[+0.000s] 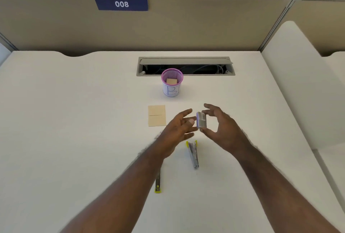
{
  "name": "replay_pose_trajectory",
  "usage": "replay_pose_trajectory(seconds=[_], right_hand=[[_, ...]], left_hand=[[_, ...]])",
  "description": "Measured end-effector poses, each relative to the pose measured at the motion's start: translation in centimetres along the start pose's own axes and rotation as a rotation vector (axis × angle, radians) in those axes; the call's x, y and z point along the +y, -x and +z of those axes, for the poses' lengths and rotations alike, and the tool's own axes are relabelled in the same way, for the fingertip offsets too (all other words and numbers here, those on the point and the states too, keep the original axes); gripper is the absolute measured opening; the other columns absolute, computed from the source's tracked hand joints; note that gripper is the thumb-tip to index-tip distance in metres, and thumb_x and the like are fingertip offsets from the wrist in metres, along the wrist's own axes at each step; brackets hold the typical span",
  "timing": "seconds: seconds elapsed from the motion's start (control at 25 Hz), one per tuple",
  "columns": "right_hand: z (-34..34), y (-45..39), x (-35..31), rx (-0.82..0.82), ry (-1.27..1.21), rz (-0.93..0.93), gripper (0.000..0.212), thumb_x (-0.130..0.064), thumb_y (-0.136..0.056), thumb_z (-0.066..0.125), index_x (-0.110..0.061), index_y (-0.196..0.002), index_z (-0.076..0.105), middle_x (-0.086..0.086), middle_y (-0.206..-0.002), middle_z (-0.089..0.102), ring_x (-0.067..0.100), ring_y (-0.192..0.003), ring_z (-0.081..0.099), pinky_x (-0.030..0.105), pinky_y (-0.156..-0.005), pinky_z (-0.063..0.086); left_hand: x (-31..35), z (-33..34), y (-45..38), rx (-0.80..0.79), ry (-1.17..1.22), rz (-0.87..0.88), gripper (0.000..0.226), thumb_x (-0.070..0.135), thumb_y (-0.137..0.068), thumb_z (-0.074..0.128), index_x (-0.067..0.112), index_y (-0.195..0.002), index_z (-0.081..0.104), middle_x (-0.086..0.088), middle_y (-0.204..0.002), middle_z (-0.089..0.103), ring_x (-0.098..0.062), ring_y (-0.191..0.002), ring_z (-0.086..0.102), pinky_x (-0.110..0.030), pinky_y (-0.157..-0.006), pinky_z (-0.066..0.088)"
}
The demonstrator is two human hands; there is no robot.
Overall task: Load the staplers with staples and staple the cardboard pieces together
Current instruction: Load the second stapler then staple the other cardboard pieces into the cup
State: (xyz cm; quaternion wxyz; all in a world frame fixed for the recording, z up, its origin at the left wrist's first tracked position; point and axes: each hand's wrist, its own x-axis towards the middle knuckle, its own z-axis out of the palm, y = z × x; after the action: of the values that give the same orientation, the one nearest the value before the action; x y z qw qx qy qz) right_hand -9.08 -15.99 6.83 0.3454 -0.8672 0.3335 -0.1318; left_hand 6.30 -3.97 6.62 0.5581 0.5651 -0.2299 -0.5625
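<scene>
My right hand (222, 126) pinches a small staple box (201, 120) above the desk (74, 120); my left hand (179, 130), grip wide, touches its near side. An opened stapler (193, 153) lies just below; two cardboard pieces (157, 115) lie left, before a mesh cup (172, 81).

Both hands are raised over the white desk (74, 120) at frame centre; the right hand (222, 126) pinches a small box of staples (201, 120) between thumb and fingers; the left hand (179, 128) is spread, its thumb touching the box's left edge; one stapler (193, 153) lies open just below the hands; a second stapler (158, 184), lower left of it, is partly hidden by the left forearm; two cardboard pieces (156, 115) lie edge to edge left of the hands; a pink mesh cup (172, 82) above holds another cardboard piece.
</scene>
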Motion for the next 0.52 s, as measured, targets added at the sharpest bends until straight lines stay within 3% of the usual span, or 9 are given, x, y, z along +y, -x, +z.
replay_pose_trajectory(seconds=[0.12,0.24,0.52], right_hand=[[-1.5,1.3,-3.0,-0.032,0.002,-0.062,0.072,-0.045,-0.076,0.064,-0.052,-0.139,0.03,-0.03,-0.127,0.056,0.006,-0.117,0.05,0.028,-0.094,0.041],[-3.1,1.8,-4.4,-0.049,0.028,-0.078,0.071,-0.037,-0.08,0.07,-0.048,-0.139,0.033,-0.034,-0.125,0.054,0.005,-0.119,0.049,0.029,-0.096,0.042],[-4.2,2.4,-5.2,-0.042,0.115,-0.144,0.063,-0.038,-0.084,0.069,-0.043,-0.139,0.038,-0.031,-0.132,0.047,-0.003,-0.12,0.043,0.026,-0.101,0.041]], left_hand=[[0.6,0.9,0.0,-0.156,0.294,-0.017,0.041,0.019,-0.1,0.053,0.017,-0.14,0.045,-0.01,-0.124,0.066,-0.035,-0.109,0.065,-0.043,-0.099,0.052],[0.9,0.9,0.4,-0.247,0.444,-0.028,0.046,0.018,-0.096,0.057,0.016,-0.14,0.045,-0.015,-0.127,0.064,-0.037,-0.11,0.065,-0.038,-0.093,0.055],[1.3,0.3,0.4,-0.313,0.478,-0.016,0.03,0.016,-0.087,0.062,0.018,-0.116,0.054,-0.017,-0.118,0.067,-0.032,-0.104,0.068,-0.033,-0.09,0.056]])
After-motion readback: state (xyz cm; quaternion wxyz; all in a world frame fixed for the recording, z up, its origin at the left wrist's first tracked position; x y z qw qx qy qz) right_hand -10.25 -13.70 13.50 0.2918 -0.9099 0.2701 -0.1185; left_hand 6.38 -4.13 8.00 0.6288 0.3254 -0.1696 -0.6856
